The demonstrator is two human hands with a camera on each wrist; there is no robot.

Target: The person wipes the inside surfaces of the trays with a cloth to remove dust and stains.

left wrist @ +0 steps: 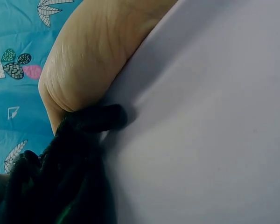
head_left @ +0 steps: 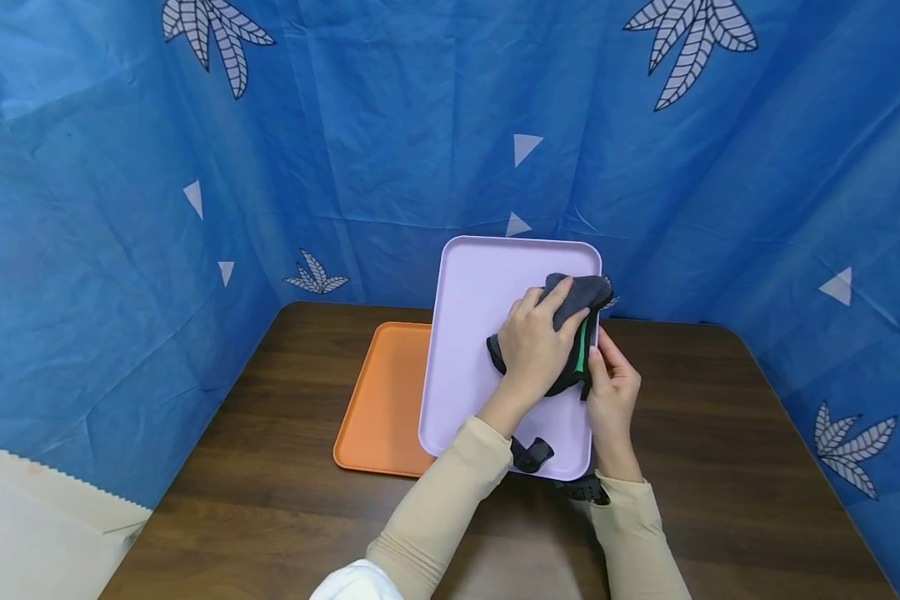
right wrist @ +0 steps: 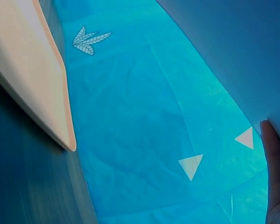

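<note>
A lavender tray [head_left: 487, 283] is held up off the table, tilted, its inner face toward the head camera. My right hand [head_left: 613, 387] grips its right edge, thumb on the front side; in the right wrist view a finger [right wrist: 273, 144] lies along the tray's underside [right wrist: 238, 56]. My left hand [head_left: 536, 337] holds a bunched dark grey and black cloth [head_left: 581, 293] with a green stripe against the right part of the tray. In the left wrist view the dark cloth [left wrist: 84, 172] lies against the tray's pale surface [left wrist: 200, 130], partly hidden beneath the hand.
An orange tray [head_left: 386, 400] lies on the brown wooden table [head_left: 270, 450], partly covered by the raised lavender tray. Blue patterned curtain [head_left: 390, 150] hangs behind the table and on both sides. Black camera gear [head_left: 532, 455] shows beside the left sleeve.
</note>
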